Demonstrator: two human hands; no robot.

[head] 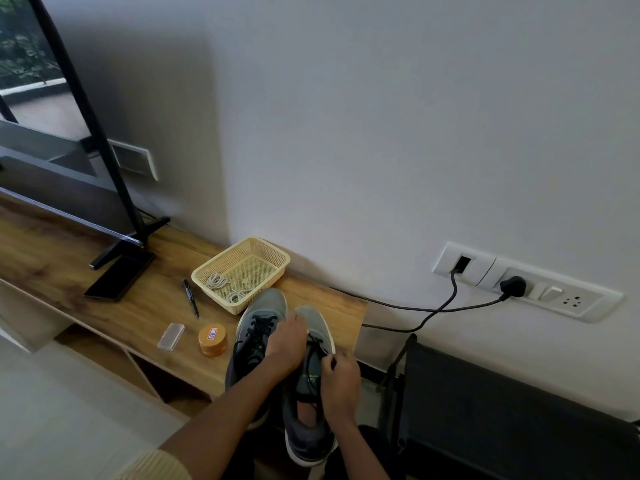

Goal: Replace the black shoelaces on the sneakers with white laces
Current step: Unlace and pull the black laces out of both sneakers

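No word or number can be read in full. The round orange tin (213,339) on the tabletop (69,244), left of centre in the lower frame, carries a small white label (211,334) on its lid with a blue block and red marks, too small to read. The tongue (311,374) of the sneaker (306,441) at lower centre bears a green logo under a line of pale lettering, blurred beyond reading. Any print on the black marker (190,298) cannot be made out.
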